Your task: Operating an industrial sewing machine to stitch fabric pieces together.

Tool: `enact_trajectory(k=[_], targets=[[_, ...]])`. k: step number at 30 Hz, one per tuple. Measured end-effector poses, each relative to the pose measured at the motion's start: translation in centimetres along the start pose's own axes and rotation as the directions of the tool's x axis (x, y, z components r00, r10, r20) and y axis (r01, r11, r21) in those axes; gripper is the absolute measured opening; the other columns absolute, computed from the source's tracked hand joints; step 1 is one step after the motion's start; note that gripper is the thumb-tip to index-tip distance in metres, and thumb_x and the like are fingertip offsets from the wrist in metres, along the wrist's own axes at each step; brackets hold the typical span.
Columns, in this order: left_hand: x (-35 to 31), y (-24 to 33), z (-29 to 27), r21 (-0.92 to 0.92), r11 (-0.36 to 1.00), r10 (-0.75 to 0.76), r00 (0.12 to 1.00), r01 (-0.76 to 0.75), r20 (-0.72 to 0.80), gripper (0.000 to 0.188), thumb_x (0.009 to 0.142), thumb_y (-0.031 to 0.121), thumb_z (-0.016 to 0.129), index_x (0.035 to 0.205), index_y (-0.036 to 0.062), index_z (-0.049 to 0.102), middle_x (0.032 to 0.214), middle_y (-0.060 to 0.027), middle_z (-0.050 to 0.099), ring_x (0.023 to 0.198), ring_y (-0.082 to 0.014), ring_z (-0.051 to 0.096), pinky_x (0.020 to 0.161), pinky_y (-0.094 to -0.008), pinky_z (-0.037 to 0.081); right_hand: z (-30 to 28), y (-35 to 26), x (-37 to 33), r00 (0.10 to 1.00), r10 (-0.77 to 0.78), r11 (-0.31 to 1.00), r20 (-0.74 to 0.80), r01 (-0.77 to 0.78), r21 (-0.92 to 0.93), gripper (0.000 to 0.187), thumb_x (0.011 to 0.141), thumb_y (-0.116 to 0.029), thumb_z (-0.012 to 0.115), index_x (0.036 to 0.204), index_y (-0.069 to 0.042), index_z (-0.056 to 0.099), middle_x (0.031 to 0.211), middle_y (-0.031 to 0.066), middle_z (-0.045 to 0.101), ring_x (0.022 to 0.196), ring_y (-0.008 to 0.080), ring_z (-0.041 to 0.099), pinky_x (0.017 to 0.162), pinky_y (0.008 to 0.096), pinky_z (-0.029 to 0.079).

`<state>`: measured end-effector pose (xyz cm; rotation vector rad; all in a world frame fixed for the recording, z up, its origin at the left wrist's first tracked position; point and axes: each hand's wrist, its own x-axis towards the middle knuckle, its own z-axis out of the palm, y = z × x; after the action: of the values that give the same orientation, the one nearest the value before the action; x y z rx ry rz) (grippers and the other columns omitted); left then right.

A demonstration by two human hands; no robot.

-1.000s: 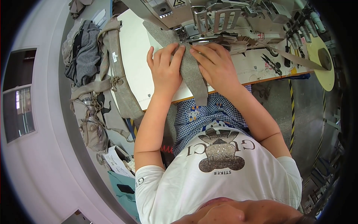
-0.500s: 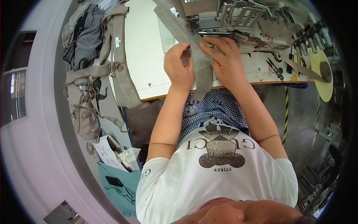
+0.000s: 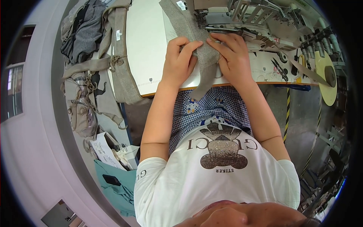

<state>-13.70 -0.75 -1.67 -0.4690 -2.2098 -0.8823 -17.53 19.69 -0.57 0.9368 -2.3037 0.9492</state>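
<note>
A long grey herringbone fabric strip [image 3: 207, 60] lies across the table edge, its narrow tail hanging toward my lap and its far part running up to the left past a small white label. My left hand [image 3: 179, 59] pinches the strip's left edge between thumb and fingers. On the other side, my right hand [image 3: 235, 56] grips the right edge, its fingertips bent onto the cloth and the thumb partly hidden. Just beyond my fingers is the metal folder and foot area of a sewing machine [image 3: 219, 19].
Grey fabric pieces [image 3: 123, 72] with a cord drape over the table's left side, beside a heap of dark grey cloth [image 3: 86, 38]. Small scissors [image 3: 279, 70] lie at right, near a yellow disc [image 3: 327, 92] carrying a tape roll. An open white box [image 3: 107, 151] stands lower left.
My left hand has shifted slightly left, and its fingers have come over onto the cloth. The strip's hanging tail has swung a little to the left.
</note>
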Motion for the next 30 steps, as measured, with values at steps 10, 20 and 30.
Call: enact_trajectory(k=[10,20,30], targets=[[0.8,-0.2,-0.6,-0.003,1.0,0.028,1.0,-0.028,0.01,0.052,0.064,-0.006,0.075,0.114,0.011,0.078,0.114,-0.0082,0.064,0.1,-0.0283,0.06,0.084,-0.037,0.053,0.2,-0.3,-0.1,0.999,0.013,1.0,-0.038,-0.014,-0.013,0.046,0.084,0.001,0.069,0.126,-0.013,0.079,0.135,0.0027,0.071,0.118,0.033,0.061,0.103,0.046,0.05],[1.8,1.0,-2.5,0.242,0.961,0.08,0.97,-0.137,0.23,0.057,0.064,-0.006,0.071,0.117,0.014,0.077,0.127,0.0046,0.074,0.102,-0.027,0.061,0.095,-0.0397,0.05,0.4,-0.8,-0.5,0.998,0.002,0.998,-0.065,-0.006,-0.06,0.044,0.083,-0.002,0.072,0.125,-0.012,0.078,0.136,0.0016,0.071,0.116,0.0304,0.063,0.102,0.0458,0.051],[2.3,1.3,-2.7,0.29,0.942,0.085,0.957,-0.168,0.276,0.056,0.065,-0.004,0.073,0.118,0.0148,0.077,0.129,0.0047,0.071,0.102,-0.0242,0.061,0.106,-0.0463,0.048,0.4,-0.8,-0.4,0.997,0.007,0.999,-0.075,-0.011,-0.052,0.044,0.083,-0.002,0.071,0.125,-0.011,0.078,0.136,0.0017,0.071,0.116,0.0297,0.063,0.101,0.0453,0.052]])
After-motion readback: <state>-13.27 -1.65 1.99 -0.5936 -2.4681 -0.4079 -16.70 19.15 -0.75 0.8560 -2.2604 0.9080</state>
